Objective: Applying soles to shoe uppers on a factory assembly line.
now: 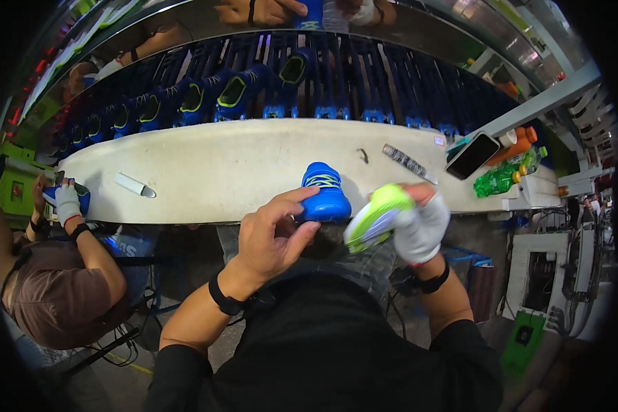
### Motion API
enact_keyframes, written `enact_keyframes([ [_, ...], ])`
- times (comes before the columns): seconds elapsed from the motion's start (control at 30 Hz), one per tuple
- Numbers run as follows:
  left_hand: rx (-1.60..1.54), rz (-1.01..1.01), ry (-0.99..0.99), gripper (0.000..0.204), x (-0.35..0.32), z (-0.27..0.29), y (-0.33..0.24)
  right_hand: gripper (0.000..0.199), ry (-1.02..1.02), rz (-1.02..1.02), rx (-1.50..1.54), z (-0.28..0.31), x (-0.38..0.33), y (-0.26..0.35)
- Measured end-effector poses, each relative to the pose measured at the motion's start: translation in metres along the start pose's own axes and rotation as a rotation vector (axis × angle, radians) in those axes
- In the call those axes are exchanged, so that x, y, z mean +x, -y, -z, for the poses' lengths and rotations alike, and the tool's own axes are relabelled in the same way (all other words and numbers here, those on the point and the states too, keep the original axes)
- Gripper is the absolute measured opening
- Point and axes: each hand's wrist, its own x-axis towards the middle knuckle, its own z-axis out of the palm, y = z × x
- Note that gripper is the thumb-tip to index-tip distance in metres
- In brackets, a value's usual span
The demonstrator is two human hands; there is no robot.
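A blue shoe upper [326,204] with yellow-green laces stands at the near edge of the pale worktable, its rounded toe toward me. My bare left hand [264,233] pinches its left side, with the thumb low by the toe and the fingers higher up. To the right of the shoe, my right hand [422,226], in a white glove that leaves fingertips bare, grips a yellow-green and white shoe sole [381,214]. The sole is tilted, apart from the upper and slightly blurred. Its far side is hidden by my fingers.
Blue shoes [235,93] line a dark slatted conveyor [371,82] behind the pale table [233,165]. On the right lie a phone [474,155], green bottles [498,181] and a patterned strip [410,162]. A white tube [134,185] lies left, near a co-worker's gloved hand [67,203] holding a shoe.
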Motion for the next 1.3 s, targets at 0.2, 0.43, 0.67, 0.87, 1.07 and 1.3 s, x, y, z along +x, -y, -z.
enact_keyframes([
  [0.2,0.065,-0.091,0.094,0.022,0.007,0.012,-0.019,0.037,0.036,0.103,-0.107,-0.043,-0.03,-0.029],
  [0.43,0.11,-0.116,0.081,0.04,0.001,0.008,-0.012,0.046,0.117,0.189,-0.293,-0.036,-0.027,-0.034],
  [0.67,0.058,-0.083,0.056,0.04,-0.002,0.008,-0.006,0.052,0.168,0.198,-0.347,-0.036,-0.023,-0.033],
  [0.87,-0.044,-0.02,-0.004,0.041,-0.009,0.013,0.0,0.052,0.15,0.231,-0.349,-0.047,-0.015,-0.044],
  [1.07,0.287,0.088,0.248,0.067,0.029,0.061,-0.033,0.047,0.122,0.353,-0.425,-0.067,0.004,-0.056],
  [1.3,0.753,0.182,0.603,0.112,0.056,0.074,-0.044,0.036,0.261,0.108,-0.706,-0.06,-0.014,-0.052],
])
